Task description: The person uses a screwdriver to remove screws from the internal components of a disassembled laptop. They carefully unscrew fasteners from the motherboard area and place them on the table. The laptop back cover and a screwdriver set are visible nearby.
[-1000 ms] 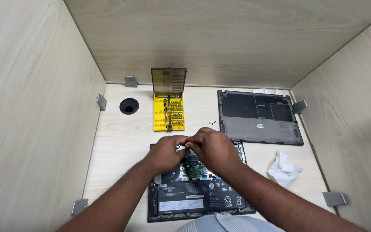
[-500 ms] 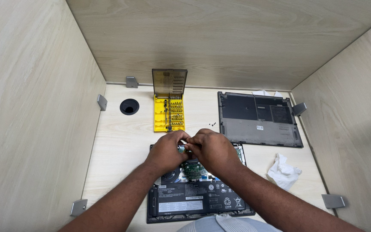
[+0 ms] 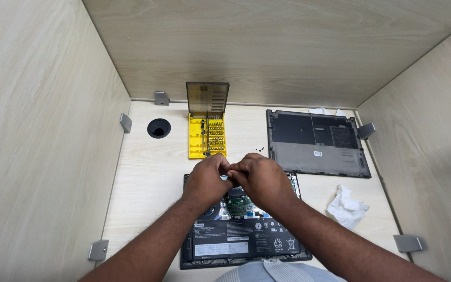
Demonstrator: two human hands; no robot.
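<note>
Head view, looking down: your two hands meet over the far half of an opened laptop (image 3: 244, 237) that lies on the pale wooden desk (image 3: 147, 180) just in front of you, its back cover off and its insides bare. Your left hand (image 3: 207, 180) and your right hand (image 3: 259, 180) touch at the fingertips, both curled tight with knuckles up. The fingers (image 3: 226, 169) pinch together at one spot above the laptop's far edge, but what they pinch, if anything, is hidden between them, so you cannot tell what the grip holds or whether it is closed on anything. Below your hands a green circuit board (image 3: 238, 204) shows, and nearer you the long black battery (image 3: 244, 241) spans the laptop's near half.

Beyond your hands stands a yellow screwdriver bit case (image 3: 207, 137), its smoky clear lid (image 3: 208, 98) propped upright against the back wall. A few small dark screws (image 3: 258, 149) lie loose on the desk between the case and the removed grey bottom cover (image 3: 315, 143), which lies flat at the far right, well apart from the laptop. A crumpled white tissue (image 3: 346, 207) sits to the right of the laptop, near your right forearm. A round cable hole (image 3: 158, 128) opens in the desk left of the case. Grey metal brackets (image 3: 98, 250) mark the corners where the desk meets the wooden side walls.
</note>
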